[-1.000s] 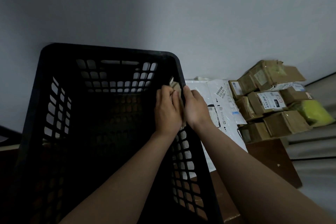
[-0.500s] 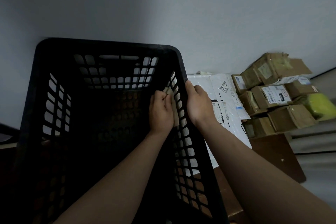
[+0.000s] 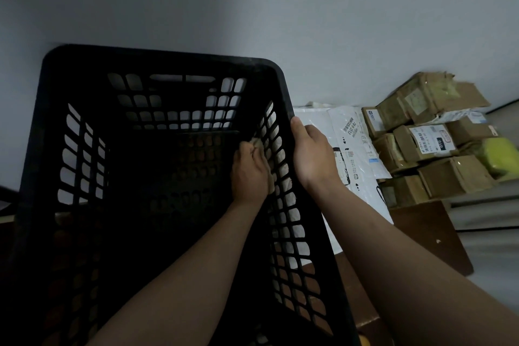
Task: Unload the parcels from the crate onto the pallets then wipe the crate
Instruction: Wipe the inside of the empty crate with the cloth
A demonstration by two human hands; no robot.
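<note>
The left hand (image 3: 250, 174) is inside the big black plastic crate (image 3: 168, 57). Its fingers are curled round a small pale cloth (image 3: 257, 142) and press it on the inside of the crate's right wall, which is full of holes. The right hand (image 3: 313, 157) holds the top edge of that same wall from the outside. Its thumb lies along the edge and its fingers are curled on it.

Just right of the right hand's fingers lie flat white plastic mail bags (image 3: 351, 132) with black print. Further right is a pile of brown cardboard boxes (image 3: 438, 177) with white labels. A soft yellow-green parcel (image 3: 501, 154) sits at the pile's far side. The bags and boxes rest on a dark brown wooden board (image 3: 427, 230). Beyond the fingers stands a plain grey wall (image 3: 309, 8). The room is dim.
</note>
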